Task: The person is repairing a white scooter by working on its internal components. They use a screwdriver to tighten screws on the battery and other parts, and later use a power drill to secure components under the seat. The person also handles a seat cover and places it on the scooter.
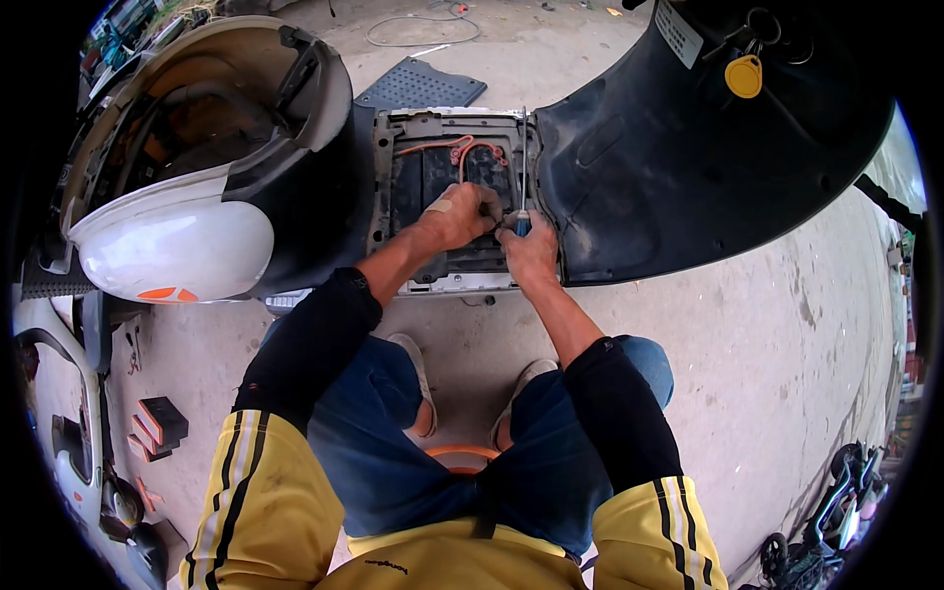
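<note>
My right hand grips a screwdriver by its blue handle, the long metal shaft pointing away from me along the right side of an open scooter floor compartment. Close beside it, my left hand has its fingers curled and pinched over the compartment; what they hold, if anything, is hidden. A bandage is on the back of that hand. Black batteries sit inside, and an orange-red cable runs across them to terminals. The hands cover part of the near battery area.
A scooter's body with an open seat bay stands left, its black front shield right, with keys and a yellow tag. Beyond the compartment lies a grey perforated panel. Dark-and-orange boxes are on the floor at left.
</note>
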